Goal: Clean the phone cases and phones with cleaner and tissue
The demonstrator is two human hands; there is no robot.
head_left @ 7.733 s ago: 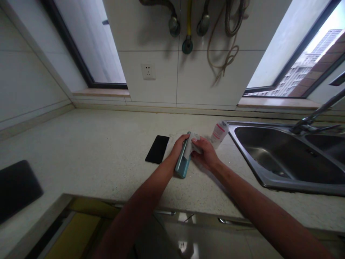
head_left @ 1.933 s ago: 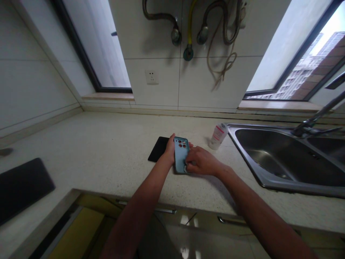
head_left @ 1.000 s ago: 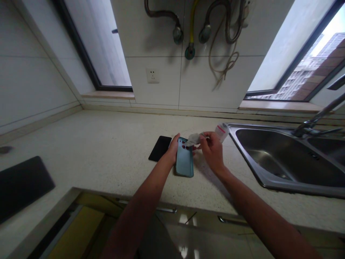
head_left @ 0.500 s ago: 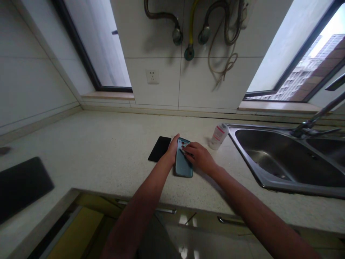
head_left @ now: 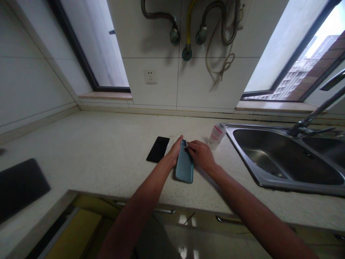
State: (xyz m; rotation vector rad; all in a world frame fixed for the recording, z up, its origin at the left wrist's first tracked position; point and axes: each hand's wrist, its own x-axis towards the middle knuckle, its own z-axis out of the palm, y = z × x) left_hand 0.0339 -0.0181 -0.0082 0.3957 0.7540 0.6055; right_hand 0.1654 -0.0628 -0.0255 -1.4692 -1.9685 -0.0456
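Observation:
A teal phone case [head_left: 184,167] with camera openings near its top is tilted up off the counter, back towards me. My left hand [head_left: 175,149] is closed round its upper left edge, thumb by the top corner. At the camera end, the fingers of my right hand [head_left: 201,153] are pinched together against the case. Something small and whitish shows at those fingertips, too small to name. Just left of my left hand lies a black phone [head_left: 158,149], flat on the counter. Whether a phone sits inside the case cannot be seen.
A clear plastic cup [head_left: 217,136] with pink print stands right of my right hand, beside the steel sink [head_left: 257,178] and its tap [head_left: 300,126]. A dark flat panel [head_left: 23,187] lies at the left. The pale counter [head_left: 107,154] ends at a front edge above drawers.
The case's lower end has come slightly towards me. My right fingers have shifted from the middle of its upper back to the top right by the camera openings. The view has turned slightly.

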